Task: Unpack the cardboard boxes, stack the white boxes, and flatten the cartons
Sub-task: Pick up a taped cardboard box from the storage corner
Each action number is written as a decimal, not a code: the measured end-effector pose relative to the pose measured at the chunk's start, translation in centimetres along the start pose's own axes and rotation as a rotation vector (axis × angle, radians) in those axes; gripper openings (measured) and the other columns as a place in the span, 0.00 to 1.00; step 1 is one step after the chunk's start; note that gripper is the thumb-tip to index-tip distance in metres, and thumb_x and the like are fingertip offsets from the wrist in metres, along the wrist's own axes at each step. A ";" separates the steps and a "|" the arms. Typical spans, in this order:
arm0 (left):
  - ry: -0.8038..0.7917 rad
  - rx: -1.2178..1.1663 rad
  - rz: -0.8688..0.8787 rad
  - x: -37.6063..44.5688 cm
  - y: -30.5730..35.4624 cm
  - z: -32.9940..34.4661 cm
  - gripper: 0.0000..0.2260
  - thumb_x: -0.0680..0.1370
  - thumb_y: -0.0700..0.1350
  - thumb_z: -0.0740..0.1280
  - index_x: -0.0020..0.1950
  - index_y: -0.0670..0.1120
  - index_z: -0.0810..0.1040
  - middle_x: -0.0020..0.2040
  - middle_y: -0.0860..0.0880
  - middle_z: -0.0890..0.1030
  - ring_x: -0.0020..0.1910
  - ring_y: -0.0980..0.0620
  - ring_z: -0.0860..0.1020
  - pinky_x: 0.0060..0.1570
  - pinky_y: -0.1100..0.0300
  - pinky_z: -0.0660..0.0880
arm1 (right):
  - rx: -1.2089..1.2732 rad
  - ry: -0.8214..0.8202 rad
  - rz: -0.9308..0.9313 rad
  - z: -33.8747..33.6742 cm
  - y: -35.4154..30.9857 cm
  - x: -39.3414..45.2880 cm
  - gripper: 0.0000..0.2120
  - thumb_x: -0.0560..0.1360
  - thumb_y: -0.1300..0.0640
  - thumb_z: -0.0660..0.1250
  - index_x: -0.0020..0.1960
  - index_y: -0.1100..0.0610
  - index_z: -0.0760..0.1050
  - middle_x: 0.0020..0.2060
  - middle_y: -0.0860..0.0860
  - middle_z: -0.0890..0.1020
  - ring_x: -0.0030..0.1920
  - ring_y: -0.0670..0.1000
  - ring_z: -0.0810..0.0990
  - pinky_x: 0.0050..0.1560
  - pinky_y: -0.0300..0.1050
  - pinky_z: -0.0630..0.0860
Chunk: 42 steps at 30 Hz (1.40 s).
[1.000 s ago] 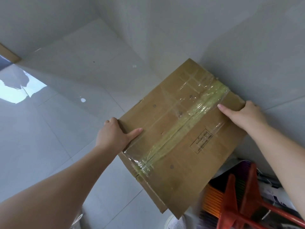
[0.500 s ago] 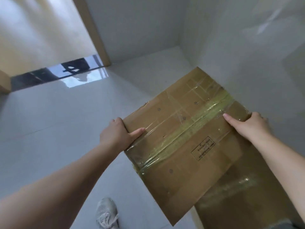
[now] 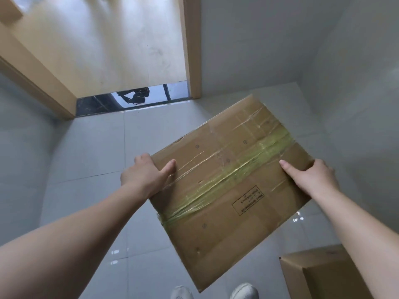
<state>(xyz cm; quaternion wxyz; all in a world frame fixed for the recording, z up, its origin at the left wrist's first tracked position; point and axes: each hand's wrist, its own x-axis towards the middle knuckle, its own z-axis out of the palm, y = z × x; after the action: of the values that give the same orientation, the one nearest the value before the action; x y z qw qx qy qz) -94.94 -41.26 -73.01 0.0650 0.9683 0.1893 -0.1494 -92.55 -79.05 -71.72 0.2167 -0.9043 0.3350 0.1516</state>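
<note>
I see the grey tiled floor filling most of the view, with a wooden door standing at 11 o'clock and its frame post at 12 o'clock. The flattened carton is held in the air above the floor, at the centre and toward 3 o'clock, tilted so 1 corner points down at 6 o'clock. A strip of yellowed tape runs across its face, and a printed rectangle sits just below that strip. A second cardboard box rests on the floor at 5 o'clock, partly behind my right forearm. My left hand grips the carton's 9 o'clock edge, thumb flat on the face, fingers wrapped behind. My right hand grips the 3 o'clock edge the same way. 2 white shoes show at 6 o'clock.
</note>
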 end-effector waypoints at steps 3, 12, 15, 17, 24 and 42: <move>0.051 0.025 -0.007 3.0 -1.4 1.6 0.36 0.70 0.74 0.48 0.59 0.46 0.69 0.56 0.45 0.74 0.51 0.41 0.76 0.40 0.53 0.68 | -0.009 -0.023 -0.009 2.6 -1.9 0.8 0.47 0.63 0.27 0.66 0.68 0.60 0.65 0.64 0.61 0.69 0.62 0.62 0.72 0.58 0.55 0.72; 0.080 0.070 -0.031 15.3 -6.1 11.0 0.37 0.71 0.74 0.47 0.62 0.45 0.69 0.59 0.44 0.75 0.55 0.41 0.76 0.40 0.54 0.66 | -0.097 -0.064 0.003 15.7 -5.1 4.7 0.46 0.62 0.25 0.64 0.64 0.61 0.69 0.59 0.60 0.75 0.58 0.62 0.75 0.54 0.58 0.77; 0.071 0.078 -0.012 18.6 -7.1 14.0 0.38 0.70 0.74 0.47 0.62 0.46 0.70 0.58 0.45 0.76 0.55 0.42 0.76 0.39 0.54 0.68 | -0.068 -0.062 0.019 19.6 -5.4 5.7 0.46 0.62 0.25 0.65 0.63 0.61 0.70 0.57 0.60 0.77 0.57 0.62 0.76 0.54 0.58 0.77; 0.091 0.069 0.001 20.5 -7.5 15.3 0.38 0.70 0.75 0.47 0.61 0.46 0.71 0.57 0.45 0.77 0.53 0.42 0.77 0.40 0.54 0.70 | -0.054 -0.063 0.027 21.6 -5.6 6.0 0.44 0.62 0.26 0.66 0.62 0.61 0.71 0.56 0.59 0.78 0.56 0.62 0.77 0.53 0.57 0.78; 0.184 0.112 0.097 26.4 -7.1 17.0 0.39 0.70 0.76 0.43 0.58 0.47 0.73 0.51 0.47 0.77 0.49 0.44 0.77 0.33 0.58 0.66 | -0.134 -0.088 -0.004 24.7 -5.9 6.9 0.39 0.62 0.26 0.65 0.54 0.59 0.71 0.46 0.54 0.79 0.37 0.58 0.83 0.40 0.51 0.82; 0.197 0.141 0.842 18.2 8.2 17.9 0.24 0.78 0.60 0.56 0.69 0.48 0.67 0.69 0.45 0.68 0.69 0.45 0.64 0.69 0.48 0.60 | -0.354 -0.355 -0.177 22.7 -2.9 6.3 0.22 0.78 0.43 0.55 0.42 0.62 0.72 0.34 0.57 0.83 0.31 0.55 0.83 0.34 0.42 0.77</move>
<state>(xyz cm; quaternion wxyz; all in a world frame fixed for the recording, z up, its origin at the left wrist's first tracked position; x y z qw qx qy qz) -80.43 -45.73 -95.09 0.0353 0.9728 -0.2272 -0.0294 -88.97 -69.26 -93.03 0.1230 -0.9132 0.1799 0.3445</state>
